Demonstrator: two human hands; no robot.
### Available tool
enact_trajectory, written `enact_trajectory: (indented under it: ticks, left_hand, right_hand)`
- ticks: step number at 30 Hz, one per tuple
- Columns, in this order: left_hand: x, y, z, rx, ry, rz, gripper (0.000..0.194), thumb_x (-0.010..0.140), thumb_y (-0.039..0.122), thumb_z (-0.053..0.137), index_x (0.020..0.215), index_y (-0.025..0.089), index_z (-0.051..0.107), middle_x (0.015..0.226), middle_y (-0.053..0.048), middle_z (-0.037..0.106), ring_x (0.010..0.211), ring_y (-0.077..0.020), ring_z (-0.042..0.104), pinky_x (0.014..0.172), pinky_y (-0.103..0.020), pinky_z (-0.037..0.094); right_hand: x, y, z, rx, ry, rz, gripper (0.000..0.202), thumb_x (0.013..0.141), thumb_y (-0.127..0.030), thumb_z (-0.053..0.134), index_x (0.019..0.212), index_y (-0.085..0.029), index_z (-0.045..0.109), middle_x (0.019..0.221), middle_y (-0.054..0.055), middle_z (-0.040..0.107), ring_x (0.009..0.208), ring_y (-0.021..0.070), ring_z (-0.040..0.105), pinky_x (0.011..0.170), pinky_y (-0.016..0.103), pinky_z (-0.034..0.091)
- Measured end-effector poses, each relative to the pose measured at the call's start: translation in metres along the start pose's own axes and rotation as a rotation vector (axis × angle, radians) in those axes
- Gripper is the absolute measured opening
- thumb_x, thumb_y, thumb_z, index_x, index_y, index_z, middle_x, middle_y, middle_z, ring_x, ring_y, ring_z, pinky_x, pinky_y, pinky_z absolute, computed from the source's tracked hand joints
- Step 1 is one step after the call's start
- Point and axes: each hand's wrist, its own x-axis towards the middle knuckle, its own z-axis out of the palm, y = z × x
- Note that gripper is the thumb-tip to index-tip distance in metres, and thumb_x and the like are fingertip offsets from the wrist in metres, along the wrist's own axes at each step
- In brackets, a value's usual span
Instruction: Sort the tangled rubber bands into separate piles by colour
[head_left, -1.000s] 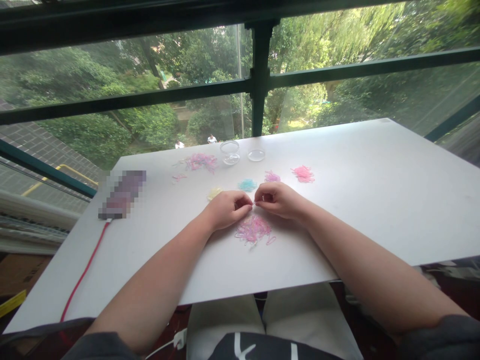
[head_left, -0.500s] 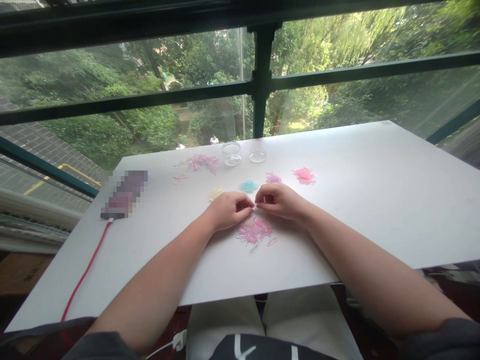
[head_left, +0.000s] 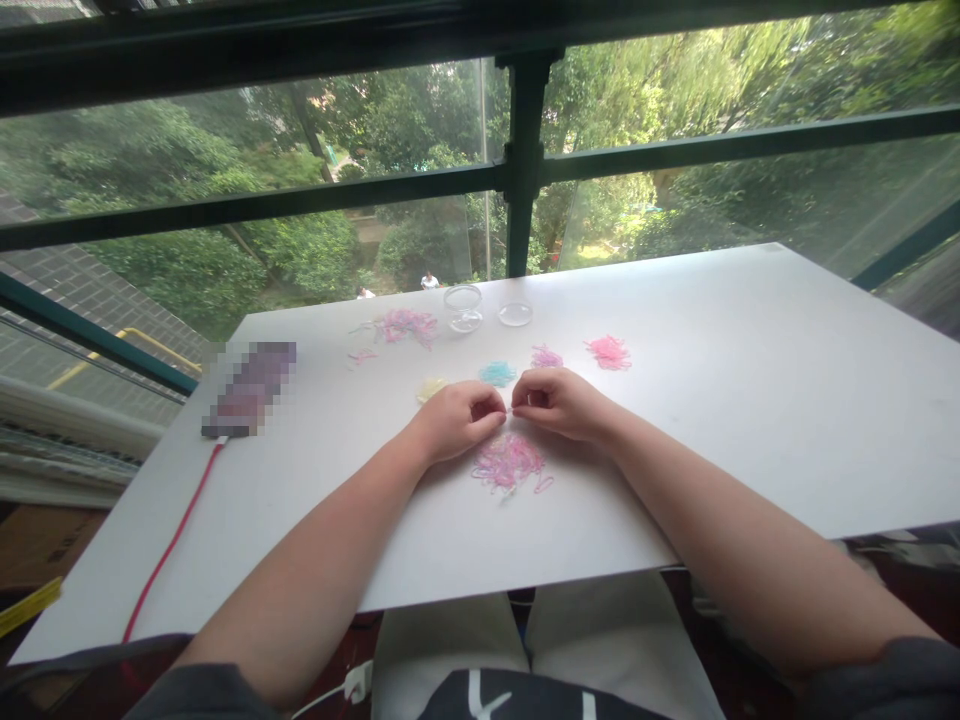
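Note:
Thumb and fingers of my left hand (head_left: 465,415) are pinched together, and those of my right hand (head_left: 559,402) are too. The fingertips nearly meet over the table, with a tiny pale bit showing between them, too small to name. Just below lies a mixed, mostly pink pile of small elastic bands (head_left: 508,460). Beyond my hands are sorted heaps: yellow bands (head_left: 431,389) partly behind my left hand, blue bands (head_left: 497,373), purple bands (head_left: 547,356) near my right knuckles, and pink bands (head_left: 609,351) farther right.
A larger mixed pile of bands (head_left: 406,326) lies at the back left, beside a clear round container (head_left: 463,310) and a clear lid (head_left: 515,315). A blurred phone-like device (head_left: 251,388) with a red cable (head_left: 176,540) rests on the white table (head_left: 750,400). Windows stand behind.
My left fingertips have drawn back very slightly from the right ones. A yellow strip now shows at the lower left edge. The piles look the same.

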Motion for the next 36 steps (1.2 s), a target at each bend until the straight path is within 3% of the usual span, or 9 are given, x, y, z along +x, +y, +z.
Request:
enact_trajectory:
  ticks: [36]
  left_hand:
    - [-0.0003,0.0006,-0.0005,0.019,-0.004,-0.020,0.013,0.077,0.025,0.052,0.079,0.017,0.062,0.071,-0.001,0.063,0.062,-0.0118,0.054,0.057,-0.022,0.043]
  right_hand:
    - [-0.0023,-0.0011,-0.0009,0.032,-0.015,0.041,0.007,0.073,-0.017,0.053,0.076,-0.016,0.059,0.057,-0.003,0.052,0.051,0.0082,0.044,0.049,0.021,0.034]
